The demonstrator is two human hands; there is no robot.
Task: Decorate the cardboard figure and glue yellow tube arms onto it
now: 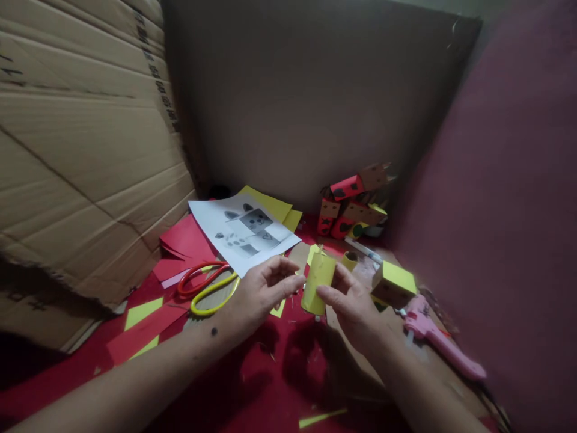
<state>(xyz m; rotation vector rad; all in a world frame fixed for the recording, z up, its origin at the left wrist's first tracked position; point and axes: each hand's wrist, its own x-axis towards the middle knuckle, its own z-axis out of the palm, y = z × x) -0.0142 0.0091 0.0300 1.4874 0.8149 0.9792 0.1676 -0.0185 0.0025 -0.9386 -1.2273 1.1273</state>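
A yellow paper-covered tube [318,284] stands nearly upright in the middle, raised over the red cloth. My right hand [354,304] grips it from the right, the thumb on its front and the fingers behind. Just left of the tube is my left hand [265,291], fingers curled and apart, with thumb tip and fingers near the tube's side; nothing shows between them. Behind the tube is another short yellow roll [350,260]. To the right sits a box with a yellow top [398,278], beside a pink glue gun [444,344].
Scissors with red and yellow handles [211,302] lie left, near a printed sheet [256,228] and red paper [188,237]. Red and brown decorated pieces [347,210] are stacked at the back. A cardboard sheet [85,120] rises at left; a pink surface [500,198] stands at right.
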